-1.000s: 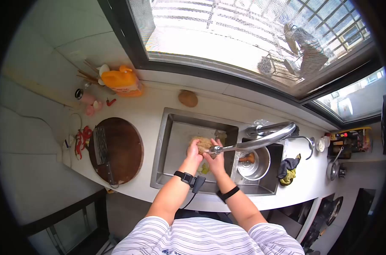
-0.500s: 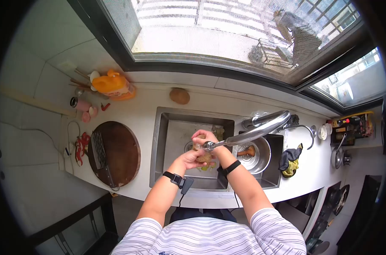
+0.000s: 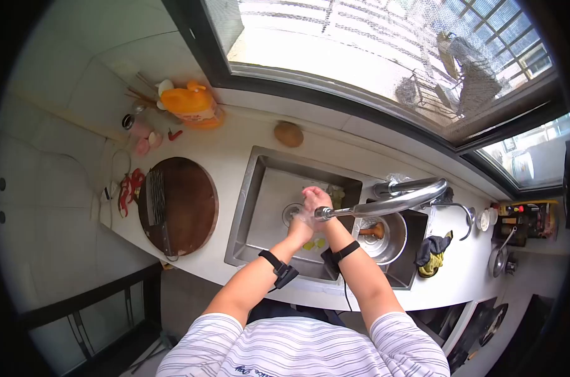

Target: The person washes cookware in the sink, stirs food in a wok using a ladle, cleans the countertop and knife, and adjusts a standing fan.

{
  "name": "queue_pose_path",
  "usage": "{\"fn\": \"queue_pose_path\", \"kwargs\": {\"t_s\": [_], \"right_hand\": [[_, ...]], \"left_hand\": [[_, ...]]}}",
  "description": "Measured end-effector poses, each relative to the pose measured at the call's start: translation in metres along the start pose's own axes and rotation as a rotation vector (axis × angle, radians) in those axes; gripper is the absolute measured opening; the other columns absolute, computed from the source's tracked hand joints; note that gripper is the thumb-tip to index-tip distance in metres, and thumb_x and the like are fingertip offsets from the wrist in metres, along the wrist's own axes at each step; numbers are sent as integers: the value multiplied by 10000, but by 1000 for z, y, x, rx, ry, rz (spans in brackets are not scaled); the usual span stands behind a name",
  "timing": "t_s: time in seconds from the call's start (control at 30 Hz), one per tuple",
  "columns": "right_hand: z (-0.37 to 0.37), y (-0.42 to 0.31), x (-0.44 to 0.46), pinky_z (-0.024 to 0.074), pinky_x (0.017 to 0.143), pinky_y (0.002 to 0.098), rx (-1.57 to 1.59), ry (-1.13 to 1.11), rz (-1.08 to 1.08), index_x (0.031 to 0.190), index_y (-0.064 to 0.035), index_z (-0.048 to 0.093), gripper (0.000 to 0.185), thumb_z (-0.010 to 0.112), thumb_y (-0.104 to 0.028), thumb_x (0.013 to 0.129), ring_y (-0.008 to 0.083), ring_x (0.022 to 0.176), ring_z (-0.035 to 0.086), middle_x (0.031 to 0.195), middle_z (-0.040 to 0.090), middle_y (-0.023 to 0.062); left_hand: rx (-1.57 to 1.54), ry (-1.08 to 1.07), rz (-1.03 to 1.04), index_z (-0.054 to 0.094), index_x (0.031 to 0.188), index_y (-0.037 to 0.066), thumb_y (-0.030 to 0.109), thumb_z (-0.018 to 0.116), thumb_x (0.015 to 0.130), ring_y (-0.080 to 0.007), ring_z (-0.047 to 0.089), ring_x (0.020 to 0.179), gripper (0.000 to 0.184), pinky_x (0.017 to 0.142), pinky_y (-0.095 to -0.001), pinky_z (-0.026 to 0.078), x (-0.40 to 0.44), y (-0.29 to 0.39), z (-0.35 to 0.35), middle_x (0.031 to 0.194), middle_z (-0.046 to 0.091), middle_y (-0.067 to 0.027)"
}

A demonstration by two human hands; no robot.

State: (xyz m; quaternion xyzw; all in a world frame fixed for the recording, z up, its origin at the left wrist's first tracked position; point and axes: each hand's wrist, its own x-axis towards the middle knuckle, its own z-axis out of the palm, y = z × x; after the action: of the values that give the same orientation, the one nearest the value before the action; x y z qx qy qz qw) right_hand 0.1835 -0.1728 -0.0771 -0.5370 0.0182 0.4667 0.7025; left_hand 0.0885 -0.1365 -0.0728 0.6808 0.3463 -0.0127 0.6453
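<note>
My left hand (image 3: 301, 230) and my right hand (image 3: 316, 199) meet under the tap (image 3: 324, 213) in the left basin of the steel sink (image 3: 239, 235). Water splashes over them. The right fingers are curled in, but what they hold, if anything, is hidden. Spray and the right hand cover the left fingers. Beside my hands lie yellow-green scraps (image 3: 314, 244), and the drain (image 3: 291, 214) is just left of them. A greenish lump (image 3: 337, 197) rests in the basin's far right corner. Behind the sink sits a brown potato (image 3: 288, 134).
A metal pot (image 3: 395, 242) with a brown object inside stands in the right basin. To the left are a round chopping board (image 3: 194, 213), a cleaver (image 3: 155, 201), red peppers (image 3: 131, 188) and an orange jug (image 3: 194, 107). A dark and yellow cloth (image 3: 432, 254) lies right.
The brown, potato-like thing seen between my hands is out of sight now. My hands have come closer together under the water. The whole view has shifted and tilted.
</note>
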Motion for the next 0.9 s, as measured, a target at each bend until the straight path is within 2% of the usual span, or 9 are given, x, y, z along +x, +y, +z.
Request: {"fn": "queue_pose_path", "kwargs": {"t_s": [0.07, 0.23, 0.5, 0.63, 0.67, 0.7, 0.77, 0.83, 0.9], "right_hand": [[3, 9, 1, 343, 398, 252, 118, 155, -71, 930, -56, 523, 84, 516, -137, 905, 87, 460, 408, 656, 479, -8], [2, 34, -13, 355, 415, 255, 367, 335, -141, 874, -97, 520, 54, 557, -137, 871, 105, 472, 413, 595, 433, -17], [-23, 109, -26, 390, 435, 330, 572, 816, 137, 776, -115, 502, 71, 533, -125, 839, 169, 484, 439, 551, 414, 2], [4, 48, -54, 405, 505, 304, 383, 512, 310, 941, -144, 553, 128, 497, -87, 841, 179, 634, 543, 775, 576, 25], [-20, 61, -41, 454, 799, 372, 175, 340, 286, 1073, -101, 545, 241, 535, -252, 885, 231, 951, 568, 1050, 579, 69], [-11, 42, -41, 442, 850, 372, 296, 424, 264, 1140, -91, 521, 275, 519, -230, 903, 256, 1000, 557, 1106, 568, 91], [-3, 17, -45, 457, 849, 376, 539, 257, 141, 1137, -52, 510, 268, 496, -196, 911, 277, 995, 553, 1083, 568, 112], [8, -4, -49, 478, 820, 368, 637, 170, 162, 1106, -29, 512, 240, 485, -170, 913, 276, 957, 568, 1033, 581, 133], [6, -7, -50, 499, 792, 360, 730, 86, 180, 1075, -6, 514, 215, 473, -143, 915, 274, 919, 583, 983, 593, 154]], "left_hand": [[320, 110, 38, 617, 991, 106, 324, 581, 837, -392, 624, 823, 269, 676, -453, 472, 0, -11, -1, 843, 639, -217], [542, 137, 104, 637, 928, 79, 342, 541, 856, -367, 647, 767, 289, 631, -455, 501, -6, -15, -8, 811, 657, -192], [991, -57, 286, 598, 824, 70, 301, 483, 881, -360, 646, 732, 264, 613, -468, 508, -24, -40, -19, 836, 661, -139], [905, 101, 63, 571, 887, 56, 272, 534, 865, -374, 623, 833, 221, 711, -477, 501, -23, -25, -60, 880, 639, -193], [845, 211, 66, 562, 915, 44, 275, 600, 817, -383, 618, 831, 253, 727, -482, 496, -23, -2, -82, 867, 633, -206], [781, 320, 69, 552, 942, 33, 277, 666, 769, -392, 614, 829, 320, 744, -487, 491, -18, 22, -105, 854, 627, -218], [665, 515, -35, 502, 1063, 12, 319, 765, 672, -400, 583, 937, 563, 806, -477, 477, 3, 53, -143, 999, 596, -237], [617, 577, 24, 397, 1212, -2, 346, 748, 689, -423, 447, 1137, 720, 930, -469, 412, 9, 76, -171, 1278, 378, -261], [650, 793, 66, 311, 1306, -6, 309, 747, 697, -430, 339, 1219, 812, 1024, -449, 322, 16, 86, -170, 1328, 279, -265]]}}
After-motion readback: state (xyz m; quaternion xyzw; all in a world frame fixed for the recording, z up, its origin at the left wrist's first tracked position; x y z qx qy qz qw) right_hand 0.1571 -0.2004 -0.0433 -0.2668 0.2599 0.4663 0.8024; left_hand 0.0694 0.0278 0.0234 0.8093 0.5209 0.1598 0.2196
